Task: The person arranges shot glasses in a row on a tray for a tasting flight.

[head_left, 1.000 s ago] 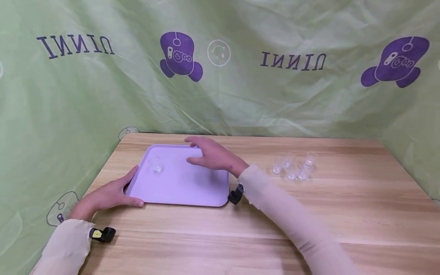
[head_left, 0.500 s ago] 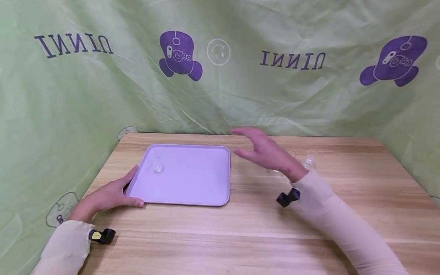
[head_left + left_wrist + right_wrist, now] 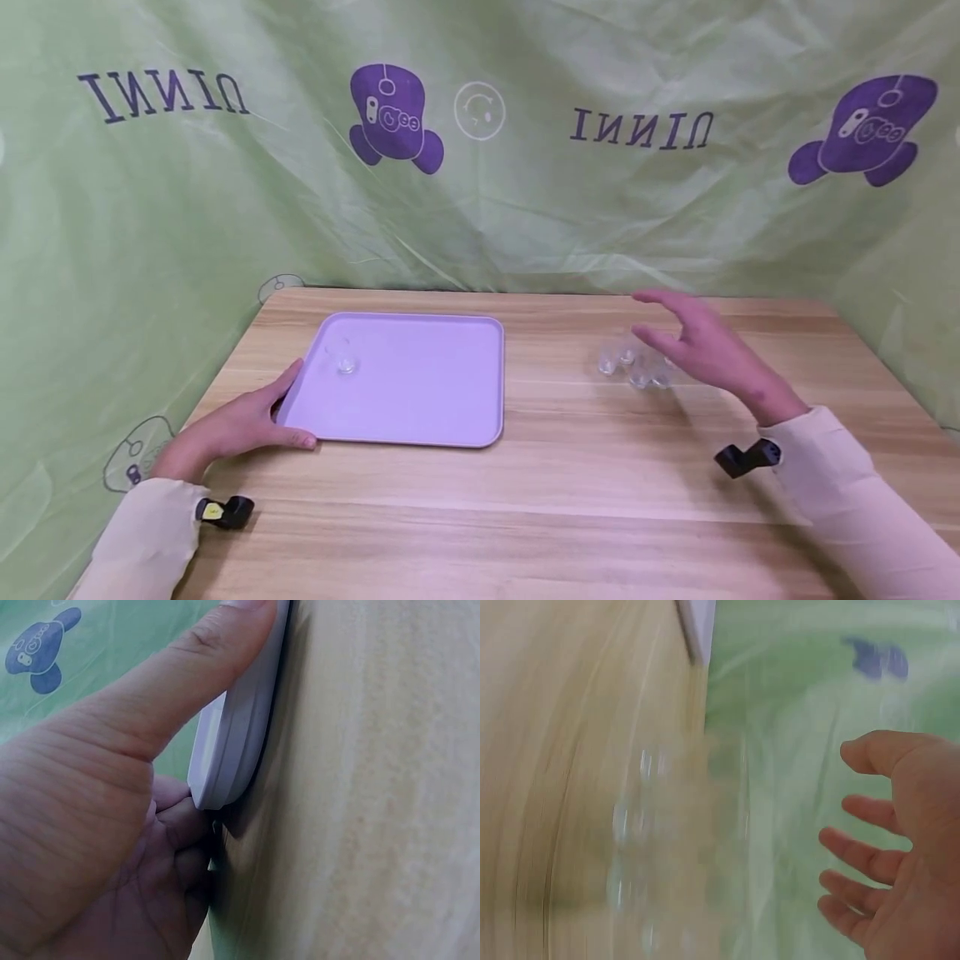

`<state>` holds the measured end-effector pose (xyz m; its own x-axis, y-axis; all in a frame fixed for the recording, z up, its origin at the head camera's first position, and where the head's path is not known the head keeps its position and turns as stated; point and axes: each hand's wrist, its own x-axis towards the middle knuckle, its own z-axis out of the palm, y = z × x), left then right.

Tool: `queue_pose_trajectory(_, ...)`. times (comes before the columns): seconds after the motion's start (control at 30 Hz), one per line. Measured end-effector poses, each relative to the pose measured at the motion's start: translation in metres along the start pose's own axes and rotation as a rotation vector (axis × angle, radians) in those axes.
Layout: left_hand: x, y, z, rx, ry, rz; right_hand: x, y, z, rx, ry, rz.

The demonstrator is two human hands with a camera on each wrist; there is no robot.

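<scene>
The lilac tray lies on the wooden table, left of centre. My left hand grips its near left corner; in the left wrist view the thumb runs along the outer edge and the other fingers bend at the corner. One small clear glass stands on the tray's left part. My right hand, fingers apart and holding nothing, hovers over the group of small clear glasses on the right and hides some of them. Those glasses are blurred in the right wrist view.
A green cloth with purple prints hangs behind the table and along its sides. Each wrist carries a black camera, one by the left cuff and one by the right cuff.
My right hand has moved right, from above the tray to above the group of glasses, with its fingers spread. The left hand, the tray and the glass on it have stayed put.
</scene>
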<state>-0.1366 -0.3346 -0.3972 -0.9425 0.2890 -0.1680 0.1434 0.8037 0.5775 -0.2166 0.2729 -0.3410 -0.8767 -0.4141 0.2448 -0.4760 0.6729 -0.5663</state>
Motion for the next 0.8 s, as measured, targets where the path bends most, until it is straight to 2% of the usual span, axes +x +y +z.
queue_pose_trajectory(0.17,-0.001,0.0,0.0,-0.019,0.004,0.004,-0.009,0.033,-0.015,0.031,0.038,0.022)
queue_pose_trajectory(0.37,-0.002,-0.001,0.0,-0.021,0.005,0.011,-0.02,0.061,-0.019,-0.005,0.034,0.018)
queue_pose_trajectory(0.57,-0.001,0.0,0.001,-0.015,0.003,0.002,-0.025,0.071,-0.021,-0.047,-0.005,0.01)
queue_pose_trajectory(0.8,-0.001,-0.003,0.0,-0.015,-0.001,-0.008,-0.029,0.074,-0.019,-0.021,-0.084,0.071)
